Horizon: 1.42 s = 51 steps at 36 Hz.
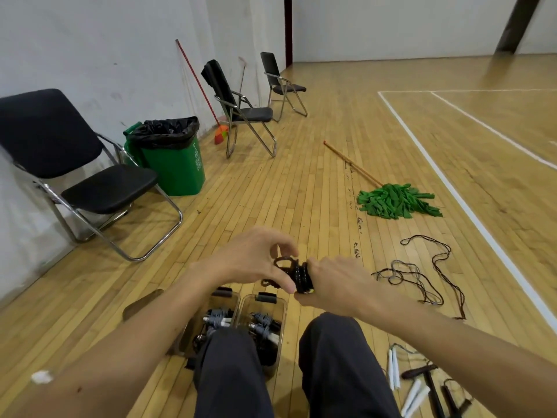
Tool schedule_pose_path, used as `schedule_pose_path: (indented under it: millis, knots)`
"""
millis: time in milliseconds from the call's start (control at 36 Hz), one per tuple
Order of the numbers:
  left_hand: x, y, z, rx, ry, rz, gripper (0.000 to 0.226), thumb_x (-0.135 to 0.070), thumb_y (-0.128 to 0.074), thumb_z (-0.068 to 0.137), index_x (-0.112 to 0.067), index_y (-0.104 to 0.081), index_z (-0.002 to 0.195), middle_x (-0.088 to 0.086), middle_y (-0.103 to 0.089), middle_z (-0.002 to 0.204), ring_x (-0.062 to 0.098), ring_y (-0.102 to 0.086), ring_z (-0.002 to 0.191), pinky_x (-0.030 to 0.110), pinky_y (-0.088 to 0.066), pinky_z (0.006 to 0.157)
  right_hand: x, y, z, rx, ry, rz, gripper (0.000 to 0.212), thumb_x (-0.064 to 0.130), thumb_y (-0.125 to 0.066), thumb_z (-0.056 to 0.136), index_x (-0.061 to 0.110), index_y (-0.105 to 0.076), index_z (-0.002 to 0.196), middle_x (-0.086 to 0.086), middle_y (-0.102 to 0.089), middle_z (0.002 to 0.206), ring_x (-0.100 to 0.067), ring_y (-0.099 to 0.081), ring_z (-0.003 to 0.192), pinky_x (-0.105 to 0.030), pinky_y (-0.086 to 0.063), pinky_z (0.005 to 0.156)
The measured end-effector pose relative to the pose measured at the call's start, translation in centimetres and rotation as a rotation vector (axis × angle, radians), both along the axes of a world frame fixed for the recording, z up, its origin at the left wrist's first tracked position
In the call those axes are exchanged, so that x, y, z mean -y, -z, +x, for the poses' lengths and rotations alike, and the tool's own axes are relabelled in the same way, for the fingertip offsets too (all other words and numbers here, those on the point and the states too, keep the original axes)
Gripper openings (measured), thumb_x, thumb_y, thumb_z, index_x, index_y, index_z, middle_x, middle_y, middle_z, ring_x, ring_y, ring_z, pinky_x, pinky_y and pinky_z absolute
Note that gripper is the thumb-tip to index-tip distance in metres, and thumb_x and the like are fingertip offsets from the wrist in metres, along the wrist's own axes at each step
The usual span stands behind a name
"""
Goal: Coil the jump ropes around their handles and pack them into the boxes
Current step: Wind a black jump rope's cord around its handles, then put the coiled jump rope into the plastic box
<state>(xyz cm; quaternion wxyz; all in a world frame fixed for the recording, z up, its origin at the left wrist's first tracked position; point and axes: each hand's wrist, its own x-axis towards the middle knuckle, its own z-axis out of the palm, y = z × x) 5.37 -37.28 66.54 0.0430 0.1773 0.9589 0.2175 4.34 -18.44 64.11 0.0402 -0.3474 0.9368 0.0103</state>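
Note:
A black jump rope (298, 274) is wound in tight coils around its handles, held above the floor in front of my knees. My right hand (334, 286) grips the coiled bundle from the right. My left hand (256, 257) pinches the loose rope end at the bundle's left side. Below them, two clear plastic boxes (280, 303) stand side by side on the floor; both hold coiled grey ropes with white handles. My knees hide the boxes' near ends. Loose dark ropes (422, 276) lie uncoiled on the floor to the right.
White and dark handles (419, 387) lie at the lower right. A green mop (398, 200) lies ahead on the wooden floor. Along the left wall stand a green bin (177, 164) and three black folding chairs (99, 188). A box lid (141, 303) lies left of the boxes.

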Motion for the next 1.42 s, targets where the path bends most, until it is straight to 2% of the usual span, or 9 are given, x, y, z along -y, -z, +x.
schedule_pose_path:
  millis: [278, 417, 583, 694, 778, 861, 944, 1083, 1417]
  knots:
    - [6.3, 3.8, -2.0, 0.344, -0.212, 0.208, 0.059, -0.045, -0.090, 0.066, -0.026, -0.069, 0.117, -0.009, -0.072, 0.109, 0.006, -0.066, 0.103, 0.037, -0.052, 0.101, 5.7, 3.0, -3.3, -0.194, -0.218, 0.111, 0.039, 0.043, -0.043, 0.105, 0.007, -0.044, 0.119, 0.005, -0.034, 0.067, -0.014, -0.043, 0.054, -0.031, -0.046, 0.057]
    - [10.6, 7.6, -3.3, 0.452, -0.297, 0.392, 0.047, -0.046, -0.080, 0.072, -0.021, -0.075, 0.111, -0.001, -0.076, 0.104, 0.017, -0.070, 0.102, 0.037, -0.053, 0.098, 9.5, 6.4, -5.9, -0.155, -0.243, 0.140, 0.033, 0.040, -0.042, 0.106, 0.009, -0.043, 0.116, 0.004, -0.033, 0.066, -0.013, -0.035, 0.050, -0.030, -0.031, 0.047]
    - [14.3, 15.3, -6.0, 0.637, -0.382, 0.403, 0.033, -0.033, -0.072, 0.090, -0.017, -0.071, 0.119, -0.006, -0.071, 0.107, 0.008, -0.066, 0.104, 0.007, -0.050, 0.073, 13.7, 13.4, -8.6, 0.022, -0.282, 0.180, 0.042, 0.043, -0.049, 0.104, 0.007, -0.041, 0.125, 0.002, -0.051, 0.080, -0.019, -0.052, 0.066, -0.032, -0.036, 0.056]
    - [15.3, 22.3, -9.0, 0.848, -0.310, 0.311, 0.052, -0.038, -0.063, 0.096, -0.016, -0.053, 0.142, 0.003, -0.063, 0.129, 0.001, -0.060, 0.092, 0.011, -0.049, 0.072, 15.5, 21.8, -10.9, 0.222, -0.156, 0.192, 0.060, 0.051, -0.061, 0.095, 0.010, -0.039, 0.132, -0.008, -0.065, 0.113, -0.025, -0.066, 0.092, -0.036, -0.055, 0.073]
    - [15.5, 27.6, -12.2, 0.923, -0.255, 0.237, 0.049, -0.036, -0.059, 0.099, -0.011, -0.054, 0.141, -0.009, -0.061, 0.096, 0.001, -0.057, 0.073, 0.012, -0.048, 0.063, 16.5, 27.5, -13.3, 0.437, -0.074, 0.221, 0.082, 0.056, -0.068, 0.088, 0.011, -0.029, 0.144, -0.009, -0.063, 0.122, -0.026, -0.065, 0.102, -0.037, -0.055, 0.081]
    - [16.1, 33.3, -15.8, 0.961, -0.229, 0.188, 0.045, -0.039, -0.062, 0.097, -0.013, -0.062, 0.134, -0.004, -0.068, 0.110, 0.012, -0.064, 0.101, 0.023, -0.049, 0.084, 17.2, 31.9, -16.7, 0.701, 0.006, 0.244, 0.097, 0.055, -0.068, 0.089, 0.010, -0.013, 0.156, -0.010, -0.055, 0.139, -0.027, -0.056, 0.122, -0.036, -0.049, 0.094]
    - [16.4, 39.7, -19.1, 0.990, -0.221, 0.138, 0.041, -0.039, -0.065, 0.095, -0.015, -0.067, 0.129, 0.000, -0.067, 0.125, 0.019, -0.060, 0.117, 0.037, -0.047, 0.102, 17.6, 35.8, -20.5, 0.805, 0.003, 0.317, 0.083, 0.050, -0.065, 0.093, 0.011, -0.025, 0.154, -0.011, -0.052, 0.143, -0.029, -0.050, 0.126, -0.038, -0.045, 0.102]
    - [15.6, 50.2, -22.2, 0.986, -0.213, 0.046, 0.037, -0.035, -0.068, 0.094, -0.017, -0.069, 0.126, 0.002, -0.069, 0.122, 0.022, -0.062, 0.112, 0.041, -0.051, 0.097, 18.4, 44.6, -23.5, 0.965, 0.026, 0.304, 0.041, 0.030, -0.060, 0.099, 0.014, -0.050, 0.136, -0.008, -0.060, 0.126, -0.025, -0.059, 0.111, -0.037, -0.052, 0.095]
    - [14.6, 61.8, -21.8, 1.092, -0.270, 0.019, 0.027, -0.016, -0.072, 0.091, -0.024, -0.067, 0.116, 0.001, -0.064, 0.119, 0.020, -0.061, 0.111, 0.034, -0.052, 0.093, 19.9, 56.4, -21.5, 1.202, 0.041, 0.325, 0.041, 0.008, -0.043, 0.099, 0.006, -0.045, 0.140, -0.019, -0.041, 0.147, -0.034, -0.041, 0.134, -0.035, -0.034, 0.093]
